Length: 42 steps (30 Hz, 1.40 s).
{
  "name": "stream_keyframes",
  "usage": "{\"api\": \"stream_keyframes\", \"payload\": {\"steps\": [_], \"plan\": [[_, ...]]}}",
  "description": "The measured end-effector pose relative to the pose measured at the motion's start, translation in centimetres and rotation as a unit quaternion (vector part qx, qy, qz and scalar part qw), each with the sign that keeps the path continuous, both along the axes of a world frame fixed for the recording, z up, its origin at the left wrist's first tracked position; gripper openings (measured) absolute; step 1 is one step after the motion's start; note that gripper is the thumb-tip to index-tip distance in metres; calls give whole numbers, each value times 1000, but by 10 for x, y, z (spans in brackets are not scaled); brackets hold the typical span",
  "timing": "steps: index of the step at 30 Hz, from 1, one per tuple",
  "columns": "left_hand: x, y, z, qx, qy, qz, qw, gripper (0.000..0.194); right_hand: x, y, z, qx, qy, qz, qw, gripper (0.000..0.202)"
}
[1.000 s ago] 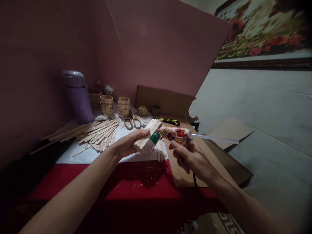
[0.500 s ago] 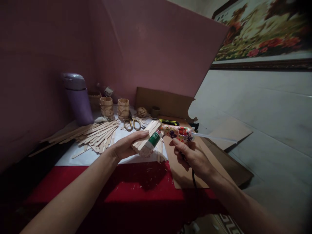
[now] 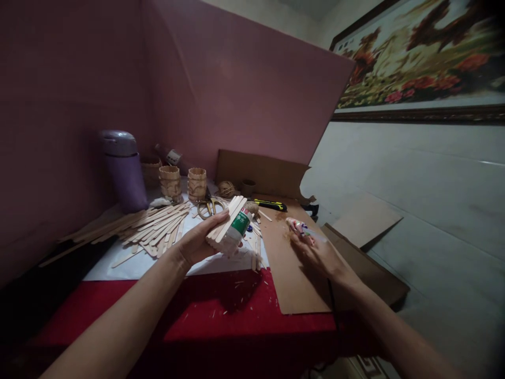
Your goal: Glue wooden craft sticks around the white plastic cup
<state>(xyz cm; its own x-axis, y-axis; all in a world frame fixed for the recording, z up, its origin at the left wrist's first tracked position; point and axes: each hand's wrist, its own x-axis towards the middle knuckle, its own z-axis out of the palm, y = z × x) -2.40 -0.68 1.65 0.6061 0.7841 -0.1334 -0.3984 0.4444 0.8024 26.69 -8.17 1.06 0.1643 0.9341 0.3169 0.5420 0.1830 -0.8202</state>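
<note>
My left hand [image 3: 205, 237] is wrapped round a small clear plastic bottle [image 3: 240, 225] with a green label. Several wooden craft sticks [image 3: 226, 223] lie side by side along the bottle's left side. My right hand [image 3: 315, 255] is closed on a flower-patterned glue gun [image 3: 300, 229], low over the brown cardboard sheet [image 3: 294, 289]. A pale glue stick juts from the gun's back end. The fingers partly cover the gun's body. Behind the bottle lie brass-handled scissors [image 3: 211, 208] and a yellow and black utility knife [image 3: 270, 205].
Loose craft sticks [image 3: 160, 226] spread over white paper [image 3: 106, 268] at left. Two small stick cups [image 3: 197, 184] and a purple flask [image 3: 127, 179] stand behind. There is a twine ball [image 3: 226, 189] at the back. A black cord [image 3: 332, 300] hangs below my right hand.
My right hand has drawn the glue gun away from the bottle, rightward and down toward the cardboard. My left hand still holds the bottle with the sticks. The view has shifted slightly.
</note>
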Motion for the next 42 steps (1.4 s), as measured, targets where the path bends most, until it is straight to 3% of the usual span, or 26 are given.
{"api": "stream_keyframes", "payload": {"steps": [3, 6, 10, 15, 42], "plan": [[1, 0, 0, -2, 9, -2, 1000, 31, -7, -10, 1, -98, 180, -20, 979, 43], [2, 0, -2, 10, 12, -16, 1000, 32, -25, -27, 13, -152, 304, 35, 940, 42], [3, 1, -6, 46, 11, -33, 998, 37, -53, -41, 31, -148, 268, 114, 945, 48], [2, 1, -9, 83, 22, -58, 995, 40, -69, -39, 35, -146, 190, 126, 963, 51], [1, 3, -10, 80, 32, -62, 994, 42, -72, -33, 34, -133, 125, 110, 977, 48]]}}
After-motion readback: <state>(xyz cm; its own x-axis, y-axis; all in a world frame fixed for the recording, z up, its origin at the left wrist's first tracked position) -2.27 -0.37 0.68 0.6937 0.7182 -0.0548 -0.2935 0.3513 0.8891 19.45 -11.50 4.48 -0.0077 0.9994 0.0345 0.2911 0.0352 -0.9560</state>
